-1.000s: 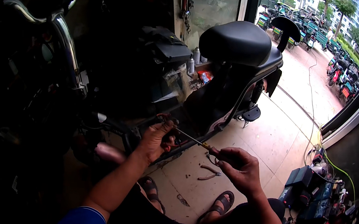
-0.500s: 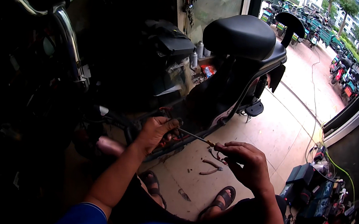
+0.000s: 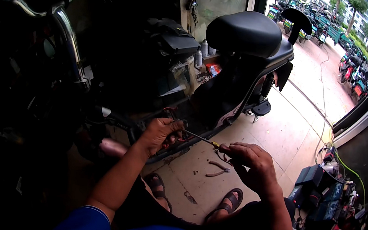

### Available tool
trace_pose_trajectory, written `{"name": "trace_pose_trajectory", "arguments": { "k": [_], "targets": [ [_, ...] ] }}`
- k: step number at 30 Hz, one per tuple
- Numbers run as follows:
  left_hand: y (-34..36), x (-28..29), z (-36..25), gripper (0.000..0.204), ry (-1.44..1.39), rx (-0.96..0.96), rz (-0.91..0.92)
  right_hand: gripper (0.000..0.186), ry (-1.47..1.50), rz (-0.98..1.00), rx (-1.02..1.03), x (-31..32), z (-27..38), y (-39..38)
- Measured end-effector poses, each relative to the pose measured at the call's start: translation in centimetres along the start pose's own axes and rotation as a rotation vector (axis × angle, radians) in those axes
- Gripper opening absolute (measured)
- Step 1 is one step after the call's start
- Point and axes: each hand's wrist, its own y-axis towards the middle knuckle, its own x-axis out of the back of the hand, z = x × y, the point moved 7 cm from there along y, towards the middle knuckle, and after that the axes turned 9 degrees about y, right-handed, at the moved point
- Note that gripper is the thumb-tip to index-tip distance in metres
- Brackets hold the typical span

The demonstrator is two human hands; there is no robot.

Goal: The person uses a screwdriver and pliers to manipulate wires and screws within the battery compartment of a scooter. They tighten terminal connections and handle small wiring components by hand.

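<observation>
A person sits low on a tiled floor (image 3: 283,132) beside a black electric scooter (image 3: 239,76), looking down at both bare hands. The left hand (image 3: 159,132) rests against the scooter's lower frame, its grip curled around a small bundle of red wires (image 3: 176,138), apparently to hold them steady. The right hand (image 3: 251,162) hovers just beside it, its grip pressed together on the yellow-ended handle of a thin screwdriver (image 3: 201,139); the shaft slants up and left so that its tip meets the wires at the left hand. (The exact point of contact is too small to make out.) Sandalled feet (image 3: 228,203) are planted below the hands, bracing the seated pose. Pliers (image 3: 218,169) and bits of cut wire lie on the floor between the feet, close to the right hand. To the right, well apart, boxy black devices (image 3: 313,186) trail a green cable (image 3: 347,167). Parked scooters fill the bright yard (image 3: 352,53) beyond.
</observation>
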Motion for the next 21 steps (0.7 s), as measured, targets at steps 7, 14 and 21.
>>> {"name": "trace_pose_trajectory", "arguments": {
  "k": [7,14,21],
  "targets": [
    [-0.3,0.0,-0.4,0.039,0.016,-0.003,0.008,0.042,0.228,-0.07,-0.106,0.2,-0.4,-0.3],
    [-0.2,-0.1,-0.8,0.041,-0.004,-0.019,0.003,0.039,0.418,-0.129,-0.274,-0.3,-1.0,-1.1],
    [0.0,0.1,-0.3,0.038,-0.084,-0.03,0.031,0.032,0.827,-0.13,-0.424,-2.1,-3.3,-2.1]
  ]
}}
